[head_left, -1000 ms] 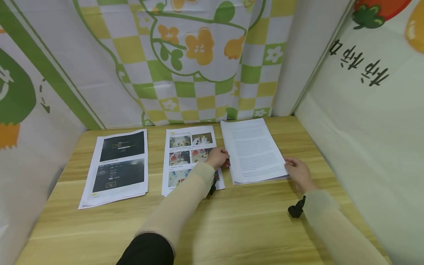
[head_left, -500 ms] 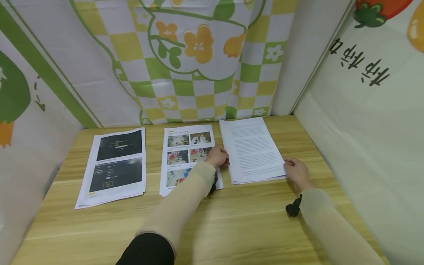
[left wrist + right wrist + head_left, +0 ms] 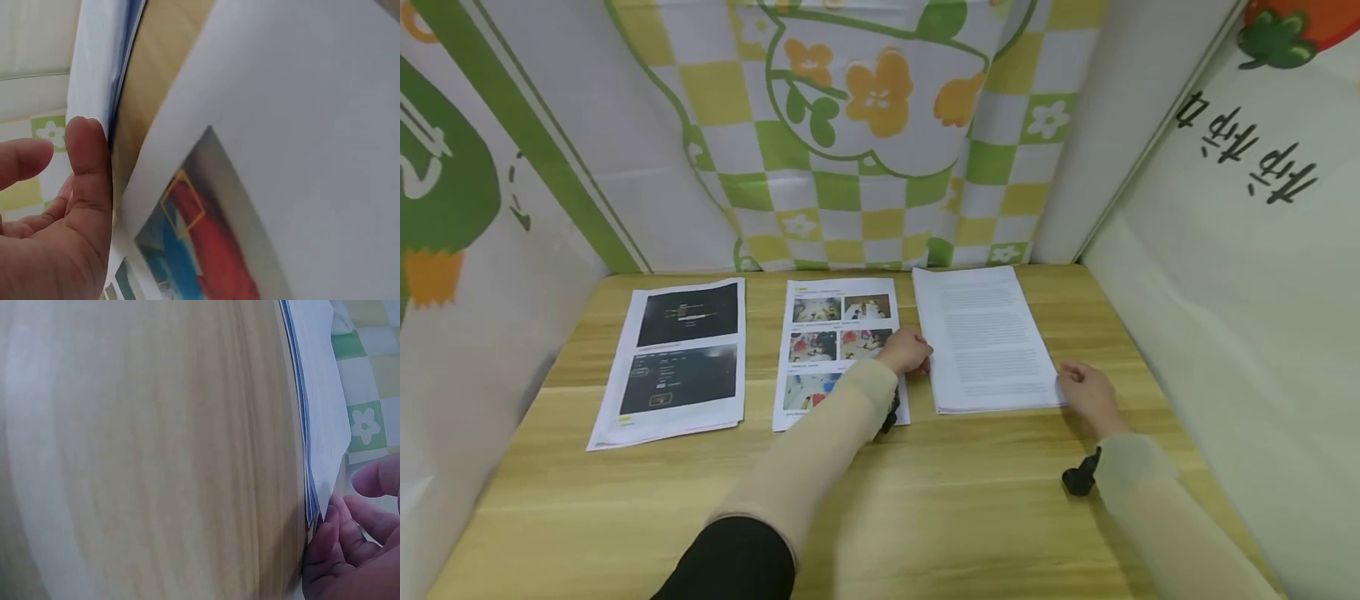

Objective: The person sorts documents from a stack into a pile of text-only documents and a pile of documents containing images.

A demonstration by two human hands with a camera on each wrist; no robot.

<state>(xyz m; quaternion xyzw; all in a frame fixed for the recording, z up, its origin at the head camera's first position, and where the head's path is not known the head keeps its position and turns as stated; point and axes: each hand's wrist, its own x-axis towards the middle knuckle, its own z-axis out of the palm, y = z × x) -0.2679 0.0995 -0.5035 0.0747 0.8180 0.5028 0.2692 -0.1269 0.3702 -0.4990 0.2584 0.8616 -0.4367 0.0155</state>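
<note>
My left hand (image 3: 907, 352) rests at the left edge of the stack of text pages (image 3: 988, 337), the rightmost of three paper piles on the wooden table (image 3: 940, 508). In the left wrist view my thumb (image 3: 87, 181) stands pressed against that stack's edge, the other fingers loosely bent behind it and gripping nothing; the hand is relaxed rather than clenched, touching the paper's side. Its heel and forearm lie over the middle pile, the sheets printed with colour photographs (image 3: 838, 350), which lies just beside the text stack with a strip of bare wood between them.

My right hand (image 3: 1092, 396) sits at the near right corner of the same text stack. The right wrist view shows my fingertips (image 3: 325, 540) curled up against the stack's edge, touching the layered sheets at the table surface; I cannot tell whether they pinch any pages or only press against them.

The stack itself lies flat at the right rear of the table, close to the white side wall (image 3: 1225, 275).

Further left lies a third pile, its top sheet showing two dark screenshots (image 3: 679, 358), well apart from both hands. Behind the table hangs a green and yellow checked curtain with orange flowers (image 3: 865, 142).
</note>
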